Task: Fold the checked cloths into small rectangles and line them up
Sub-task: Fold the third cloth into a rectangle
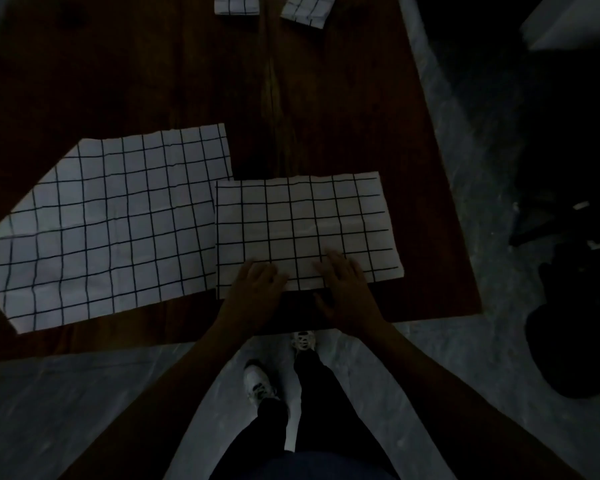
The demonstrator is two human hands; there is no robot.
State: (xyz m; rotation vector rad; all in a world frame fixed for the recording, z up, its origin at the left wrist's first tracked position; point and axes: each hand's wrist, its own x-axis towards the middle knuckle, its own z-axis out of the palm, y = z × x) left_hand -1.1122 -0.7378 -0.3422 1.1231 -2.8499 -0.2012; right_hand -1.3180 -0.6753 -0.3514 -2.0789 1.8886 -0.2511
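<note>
Two folded cloths [237,4] [307,10], seemingly, cut off at top edge.

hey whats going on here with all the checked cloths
A person is folding checked cloths on a dark table. Both hands, left and right, lie flat on the near edge of a half-folded cloth. A bigger unfolded cloth lies beside it, and two small folded ones sit at the far edge.

Both bare arms reach forward and inward, wrists close together. The left hand [258,284] lies palm down, fingers together and nearly straight. The right hand [343,282] lies flat just beside it, fingers spread a little and straight, thumb stretched toward the left hand
</note>
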